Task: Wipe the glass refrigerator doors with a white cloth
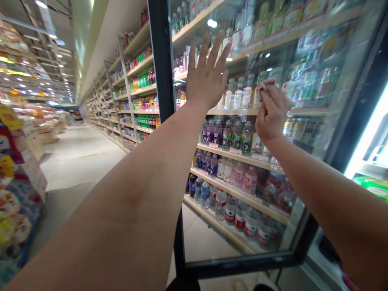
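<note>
In front of me a glass door (218, 246) in a black frame stands swung out. My left hand (207, 72) is against the upper left part of the pane, its fingers spread and holding nothing. Farther right, my right hand (273, 111) is closed around a pale crumpled cloth (266, 84) at the glass. Much of the cloth is hidden by the fingers. Several bottles on shelves show through the pane behind both hands.
Shelves of bottled drinks (142, 93) run back along the aisle. Packaged goods (18, 210) are stacked at the left, beside the pale tiled floor (81, 157). A lit cooler interior (368, 137) is at the far right. The door's bottom rail (239, 264) hangs above the floor.
</note>
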### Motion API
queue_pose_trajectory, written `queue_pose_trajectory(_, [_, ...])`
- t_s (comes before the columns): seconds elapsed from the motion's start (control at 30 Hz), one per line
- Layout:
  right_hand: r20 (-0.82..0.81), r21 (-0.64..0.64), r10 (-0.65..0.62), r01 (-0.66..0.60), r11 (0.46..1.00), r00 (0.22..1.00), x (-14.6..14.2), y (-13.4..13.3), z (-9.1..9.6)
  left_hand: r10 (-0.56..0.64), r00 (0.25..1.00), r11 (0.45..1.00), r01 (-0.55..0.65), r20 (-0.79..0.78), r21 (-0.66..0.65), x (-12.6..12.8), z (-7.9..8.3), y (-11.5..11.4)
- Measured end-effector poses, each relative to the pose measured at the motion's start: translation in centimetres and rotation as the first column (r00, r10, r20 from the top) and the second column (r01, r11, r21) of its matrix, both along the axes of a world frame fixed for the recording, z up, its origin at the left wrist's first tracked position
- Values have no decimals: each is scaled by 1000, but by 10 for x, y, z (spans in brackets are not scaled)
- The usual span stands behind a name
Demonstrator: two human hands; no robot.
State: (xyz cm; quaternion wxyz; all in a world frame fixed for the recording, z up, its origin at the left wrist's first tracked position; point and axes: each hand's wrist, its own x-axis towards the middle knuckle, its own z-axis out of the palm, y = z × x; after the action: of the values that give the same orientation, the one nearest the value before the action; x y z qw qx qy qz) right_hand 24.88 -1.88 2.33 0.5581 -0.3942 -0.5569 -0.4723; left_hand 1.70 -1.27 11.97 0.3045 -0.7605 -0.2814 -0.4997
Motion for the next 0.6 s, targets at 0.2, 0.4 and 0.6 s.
queue_pose_trajectory(0.2, [83,-128,47,-36,991,995,5,-17,-30,32,999,999,-32,-1,20,-1,-1,1])
queue_pose_trajectory(0.4, [83,-146,27,-14,989,996,11,-8,33,11,1000,998,-11,4,58,-1,-2,10])
queue_pose_trajectory(0.6, [-76,-199,-92,76,977,993,-30,7,112,-3,1000,1000,3,3,17,-1,-3,6])
